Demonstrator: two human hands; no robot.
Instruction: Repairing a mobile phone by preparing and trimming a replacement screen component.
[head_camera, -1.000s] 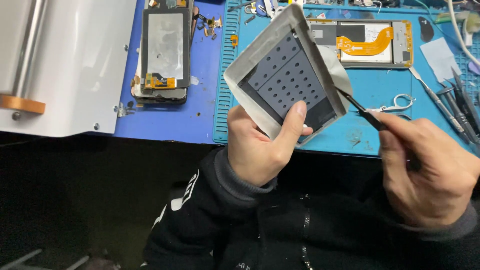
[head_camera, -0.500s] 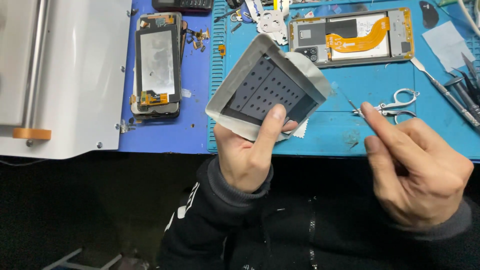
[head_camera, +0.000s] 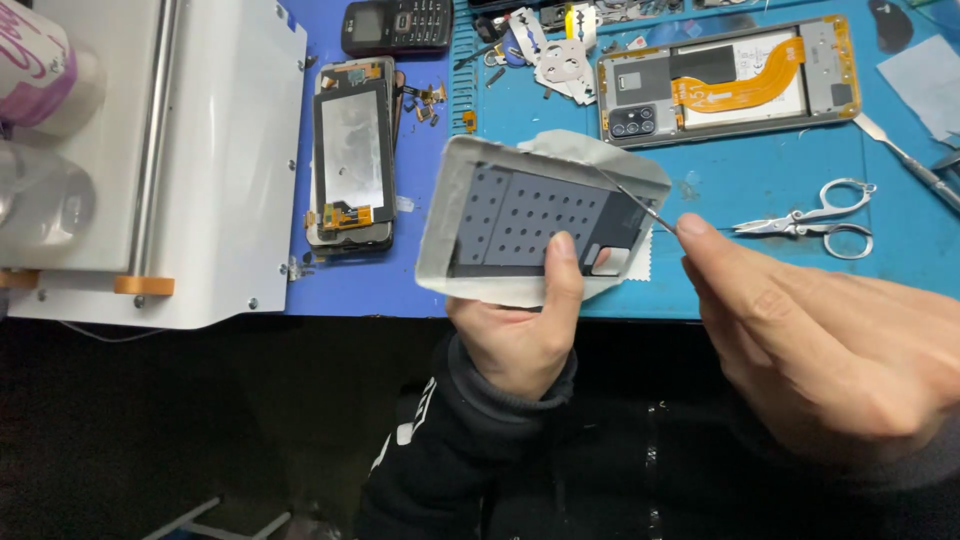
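Between both hands, left hand (head_camera: 520, 335) grips a grey dotted sheet in white backing (head_camera: 530, 215); right hand (head_camera: 820, 340) pinches a thin metal pick (head_camera: 640, 205) touching it, silver scissors (head_camera: 815, 220) just beyond

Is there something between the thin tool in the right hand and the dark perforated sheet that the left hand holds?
Nothing visible. The thin tool in the right hand already reaches the dark perforated sheet, which the left hand holds above the blue mat.

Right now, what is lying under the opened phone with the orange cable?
The opened phone lies flat on the blue mat. Only the mat shows around its edges. Anything directly beneath it is covered by the phone's body, so I cannot see it.
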